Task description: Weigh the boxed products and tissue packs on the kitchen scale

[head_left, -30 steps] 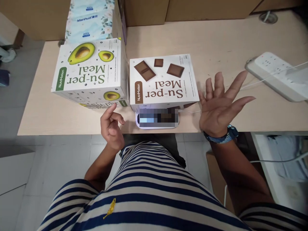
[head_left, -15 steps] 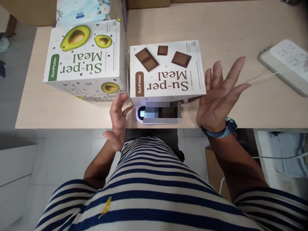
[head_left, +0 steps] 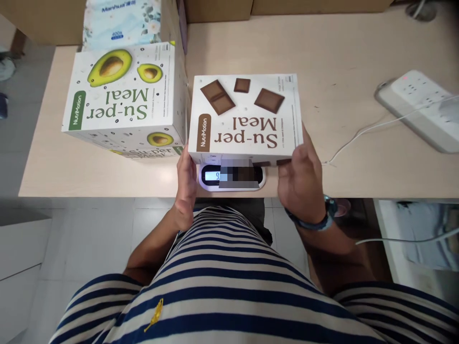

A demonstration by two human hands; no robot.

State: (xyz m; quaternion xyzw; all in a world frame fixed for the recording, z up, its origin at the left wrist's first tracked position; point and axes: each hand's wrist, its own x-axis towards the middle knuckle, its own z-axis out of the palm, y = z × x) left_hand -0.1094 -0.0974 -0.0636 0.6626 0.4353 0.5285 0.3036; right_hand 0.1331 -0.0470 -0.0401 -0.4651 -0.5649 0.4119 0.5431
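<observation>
A white carton of chocolate Su-per Meal sits between my hands, its print upside down to me. Under its front edge shows a scale with a lit display, partly blurred out. My left hand presses its fingers against the carton's left front corner, thumb held apart below. My right hand grips the right front corner, thumb on the top edge and fingers along the side. Whether the carton rests on the scale or is raised a little, I cannot tell.
To the left stands a stack of avocado Su-per Meal cartons, with a tissue pack behind. A power strip with a white cable lies at the right. Cardboard boxes line the table's back.
Both hands have closed in on the chocolate carton; the right one, spread out before, now grips its corner. More of the scale's display shows.
</observation>
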